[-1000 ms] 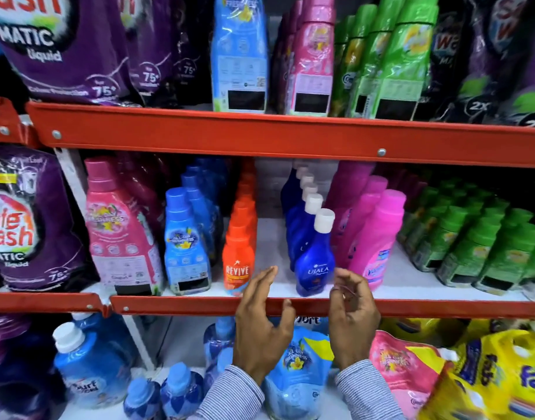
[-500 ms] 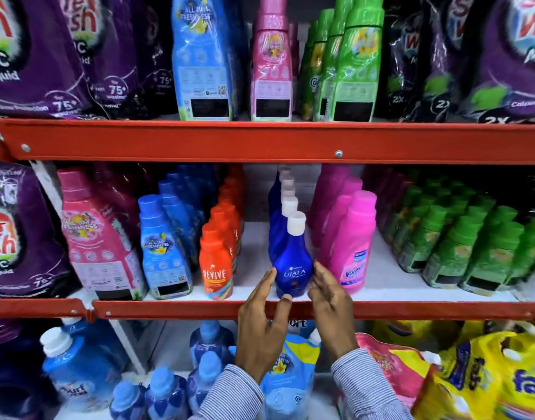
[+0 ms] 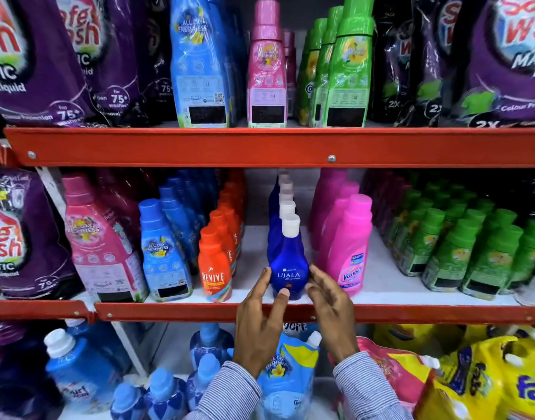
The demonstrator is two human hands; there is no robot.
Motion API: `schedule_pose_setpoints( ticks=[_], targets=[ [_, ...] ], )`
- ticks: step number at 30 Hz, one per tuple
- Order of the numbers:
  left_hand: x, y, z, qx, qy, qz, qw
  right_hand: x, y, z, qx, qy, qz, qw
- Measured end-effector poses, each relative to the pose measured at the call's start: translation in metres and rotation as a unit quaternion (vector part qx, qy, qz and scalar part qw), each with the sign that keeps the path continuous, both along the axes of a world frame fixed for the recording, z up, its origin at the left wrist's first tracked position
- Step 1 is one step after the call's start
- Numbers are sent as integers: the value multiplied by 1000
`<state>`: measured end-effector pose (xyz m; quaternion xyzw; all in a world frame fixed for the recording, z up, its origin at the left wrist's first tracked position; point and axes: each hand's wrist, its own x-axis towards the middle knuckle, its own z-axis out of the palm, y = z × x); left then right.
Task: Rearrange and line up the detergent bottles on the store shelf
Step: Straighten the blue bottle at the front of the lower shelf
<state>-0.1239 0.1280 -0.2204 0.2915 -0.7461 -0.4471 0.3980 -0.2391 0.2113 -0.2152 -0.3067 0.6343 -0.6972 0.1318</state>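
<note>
At the front edge of the orange metal middle shelf (image 3: 169, 312), the dark blue white-capped Ujala bottle (image 3: 288, 268) stands upright between both hands. The left hand (image 3: 260, 322) and right hand (image 3: 331, 307) flank its base, fingers spread, apparently touching, not clamped. Bare shelf lies leftward toward the orange Revive bottle (image 3: 214, 268); the pink Vanish bottle (image 3: 349, 253) crowds its right.

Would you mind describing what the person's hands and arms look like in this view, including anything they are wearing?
Both hands are bare: the left hand and the right hand show no gloves, and no rings or watch can be seen. Each forearm is covered by a long shirt sleeve in a fine stripe of pale blue-grey and white, with the cuffs ending at the wrists. The right sleeve matches.
</note>
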Motion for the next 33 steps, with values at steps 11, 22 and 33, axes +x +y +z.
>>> schedule_pose_setpoints(
  ticks=[11,22,33],
  targets=[
    [1,0,2,29,31,-13,999,6,1,1,-19,-8,1,1000],
    [1,-1,1,12,13,-18,1000,5,2,-3,-21,-14,11,1000],
    [1,18,12,-96,60,43,993,-9,28,-6,-66,33,-106,992]
  ],
)
